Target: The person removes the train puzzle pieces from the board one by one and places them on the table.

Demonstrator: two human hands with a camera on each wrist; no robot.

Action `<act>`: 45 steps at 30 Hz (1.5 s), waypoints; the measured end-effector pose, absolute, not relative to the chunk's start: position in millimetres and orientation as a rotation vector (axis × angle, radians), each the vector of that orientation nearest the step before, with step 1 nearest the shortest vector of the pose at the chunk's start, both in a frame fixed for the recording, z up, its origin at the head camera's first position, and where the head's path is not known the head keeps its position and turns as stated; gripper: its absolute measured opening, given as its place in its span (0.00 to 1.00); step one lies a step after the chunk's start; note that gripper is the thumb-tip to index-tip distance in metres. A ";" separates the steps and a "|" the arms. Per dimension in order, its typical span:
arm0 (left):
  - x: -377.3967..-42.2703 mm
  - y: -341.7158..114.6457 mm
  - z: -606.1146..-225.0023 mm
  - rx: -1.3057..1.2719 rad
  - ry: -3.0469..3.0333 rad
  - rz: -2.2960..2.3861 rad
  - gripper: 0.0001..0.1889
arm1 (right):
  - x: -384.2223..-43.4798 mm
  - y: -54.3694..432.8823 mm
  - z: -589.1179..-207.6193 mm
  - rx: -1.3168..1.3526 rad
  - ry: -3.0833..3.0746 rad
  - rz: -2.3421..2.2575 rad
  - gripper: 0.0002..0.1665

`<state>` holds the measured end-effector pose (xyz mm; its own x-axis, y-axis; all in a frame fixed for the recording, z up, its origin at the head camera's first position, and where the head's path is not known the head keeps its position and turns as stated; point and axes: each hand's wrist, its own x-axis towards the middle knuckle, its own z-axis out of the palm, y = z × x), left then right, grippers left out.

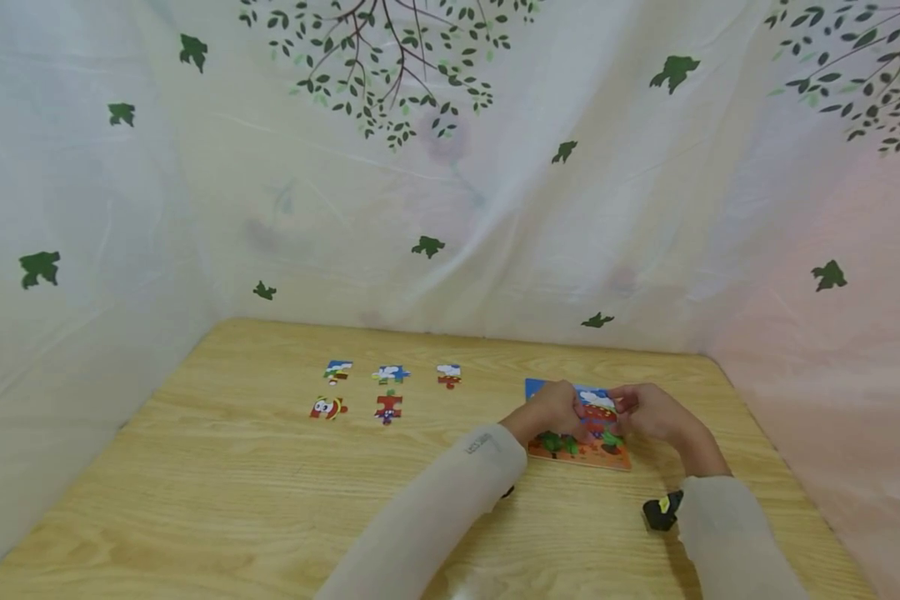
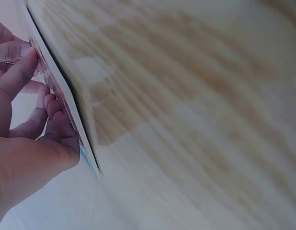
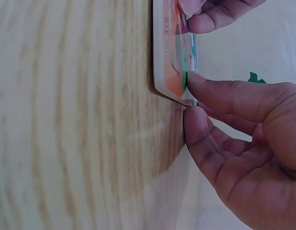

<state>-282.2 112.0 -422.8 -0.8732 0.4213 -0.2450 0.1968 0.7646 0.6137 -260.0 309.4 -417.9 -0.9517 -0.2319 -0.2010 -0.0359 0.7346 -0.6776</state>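
Observation:
A picture puzzle board (image 1: 588,454) with an orange lower part and blue sky lies on the table. My left hand (image 1: 558,406) reaches over its middle with bent fingers touching the picture; in the left wrist view its fingertips meet the board's surface. Whether they pinch a piece is hidden. At the board's right side, my right hand (image 1: 656,410) grips the edge. The right wrist view has the right thumb (image 3: 229,96) on the board's face and the index finger (image 3: 198,127) against its rim.
Left of the board, several loose pieces lie on the wooden table (image 1: 270,492): a cloud-and-red piece (image 1: 448,375), a blue one (image 1: 392,373), a red one (image 1: 388,407), a face piece (image 1: 327,407) and a corner piece (image 1: 337,370). A leaf-printed curtain (image 1: 345,250) surrounds the table.

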 end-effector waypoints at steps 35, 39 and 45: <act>-285.7 120.5 -426.8 0.466 2.609 0.913 0.23 | -263.3 313.0 -414.2 -0.344 2.578 -0.976 0.44; -288.1 120.1 -425.7 0.434 2.553 0.976 0.31 | -263.3 312.6 -412.9 -0.345 2.581 -0.950 0.44; -290.8 115.8 -425.9 0.368 2.475 1.133 0.33 | -264.1 313.5 -413.6 -0.342 2.574 -0.930 0.45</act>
